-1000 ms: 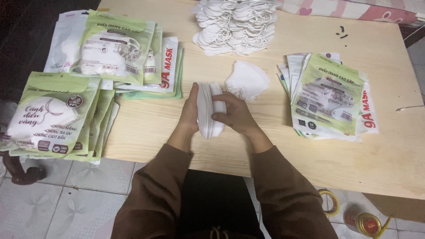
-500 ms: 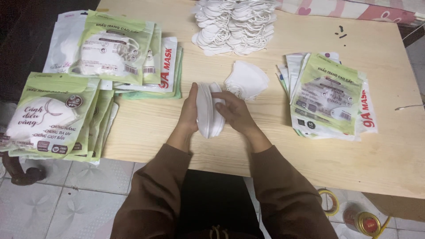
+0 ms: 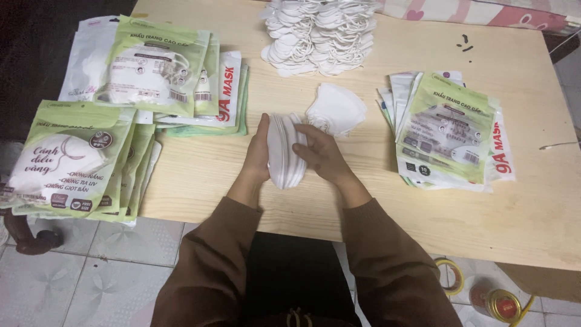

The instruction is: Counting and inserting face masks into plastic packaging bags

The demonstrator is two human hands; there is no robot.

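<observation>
Right now, two hands hold a small stack of white masks [image 3: 284, 151] standing on its edge near the front of the wooden table [image 3: 387, 206]. The left hand [image 3: 259, 154] lies flat against the left side of the stack, fingers close together and pointing away from the person. The right hand [image 3: 321, 154] presses on the right side, its fingers curled over the stack. So the stack is squeezed between both hands and its lower edge seems to touch the table.

Just behind the right hand lies one loose mask [image 3: 336, 109], folded and white. Farther back sits a big heap of masks [image 3: 318, 33] with their ear loops all mixed up.

On the right side of the table is a pile of green and white packs [image 3: 448, 130], a bit fanned out. On the left, at the back, is another pile of packs [image 3: 160, 75], partly hanging off the table edge. Nearer the person on the left is a third pile of green packs [image 3: 72, 160], next to the table's left edge.

Both arms wear brown sleeves [image 3: 218, 260]. Down on the tiled floor [image 3: 109, 266], at the right, there is a tape roll [image 3: 449, 277] and a red and gold can [image 3: 496, 303].
</observation>
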